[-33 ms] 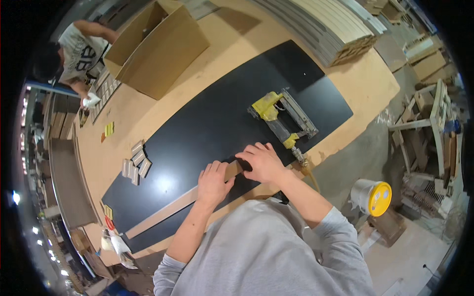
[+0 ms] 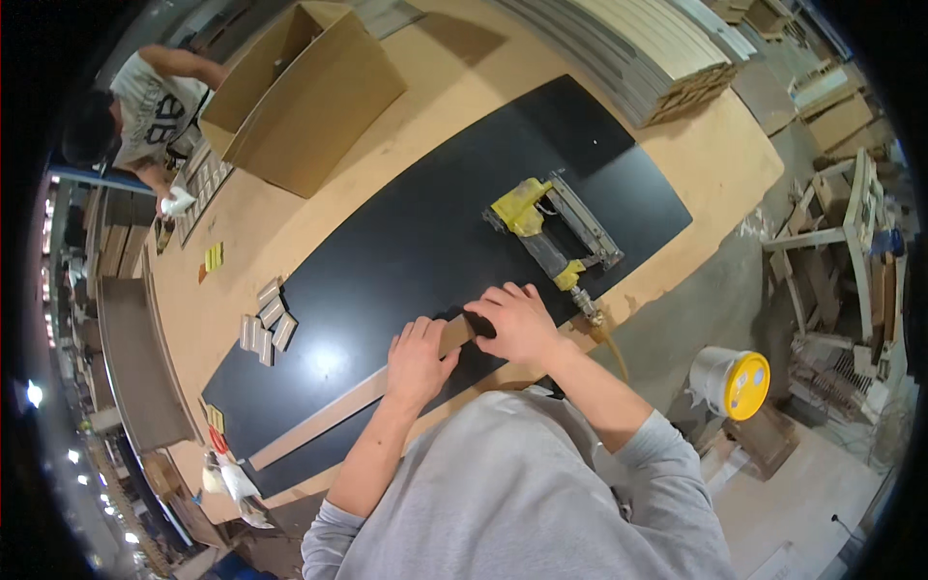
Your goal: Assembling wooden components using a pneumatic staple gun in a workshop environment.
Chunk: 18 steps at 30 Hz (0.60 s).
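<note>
A long, thin wooden strip lies slantwise along the near edge of a glossy black panel. My left hand is wrapped over the strip, fingers bent across its upper part. At the strip's far right end my right hand grips it with curled fingers; a dark patch beneath those fingers could be shadow or another piece, I cannot tell which. Beyond my right hand a nail gun wrapped in yellow tape rests on the panel, joined to an air hose.
Several small strip-shaped pieces lie at the panel's left edge. An open cardboard box stands at the back left, near a co-worker. Stacked boards sit at the back right. A bucket with a yellow lid is off the table, right.
</note>
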{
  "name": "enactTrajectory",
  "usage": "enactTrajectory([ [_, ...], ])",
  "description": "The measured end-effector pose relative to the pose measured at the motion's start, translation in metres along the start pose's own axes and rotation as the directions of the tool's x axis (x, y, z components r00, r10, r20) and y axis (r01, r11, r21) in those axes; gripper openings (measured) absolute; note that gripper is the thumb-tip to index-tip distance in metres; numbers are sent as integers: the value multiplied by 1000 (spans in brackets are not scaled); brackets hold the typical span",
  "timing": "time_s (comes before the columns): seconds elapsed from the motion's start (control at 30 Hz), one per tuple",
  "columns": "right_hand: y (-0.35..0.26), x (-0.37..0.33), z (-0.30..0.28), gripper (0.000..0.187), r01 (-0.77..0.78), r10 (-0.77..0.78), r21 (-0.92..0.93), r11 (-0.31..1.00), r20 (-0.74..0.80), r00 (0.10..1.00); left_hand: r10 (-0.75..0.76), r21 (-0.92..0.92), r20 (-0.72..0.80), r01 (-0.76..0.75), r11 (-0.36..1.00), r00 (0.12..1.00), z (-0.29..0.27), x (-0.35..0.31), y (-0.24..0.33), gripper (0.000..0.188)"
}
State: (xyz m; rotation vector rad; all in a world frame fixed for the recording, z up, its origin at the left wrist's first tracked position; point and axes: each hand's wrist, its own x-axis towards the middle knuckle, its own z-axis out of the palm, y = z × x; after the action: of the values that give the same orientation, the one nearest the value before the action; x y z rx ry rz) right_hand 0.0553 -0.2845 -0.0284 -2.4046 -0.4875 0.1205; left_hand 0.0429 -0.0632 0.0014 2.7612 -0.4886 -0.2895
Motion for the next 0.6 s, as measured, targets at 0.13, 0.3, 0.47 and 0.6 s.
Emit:
enactTrajectory([
  [0.13,-17,-24,19,37,-150,153,31,988,-204,967,13,-28,29,-12,1000,1000,-2,2,0,47],
  [0.3,-30,-27,29,32,-190,209,98,977,-247,946,30,-43,-12,-31,999,999,-1,3,-1,46],
  [0.47,-35,-26,32,28,-222,253,146,964,-260,932,32,-25,-14,-32,999,999,-3,4,0,48],
  [0.6,-38,-26,31,24,-231,263,154,961,-236,936,43,-18,-32,-43,999,999,-2,3,0,48],
])
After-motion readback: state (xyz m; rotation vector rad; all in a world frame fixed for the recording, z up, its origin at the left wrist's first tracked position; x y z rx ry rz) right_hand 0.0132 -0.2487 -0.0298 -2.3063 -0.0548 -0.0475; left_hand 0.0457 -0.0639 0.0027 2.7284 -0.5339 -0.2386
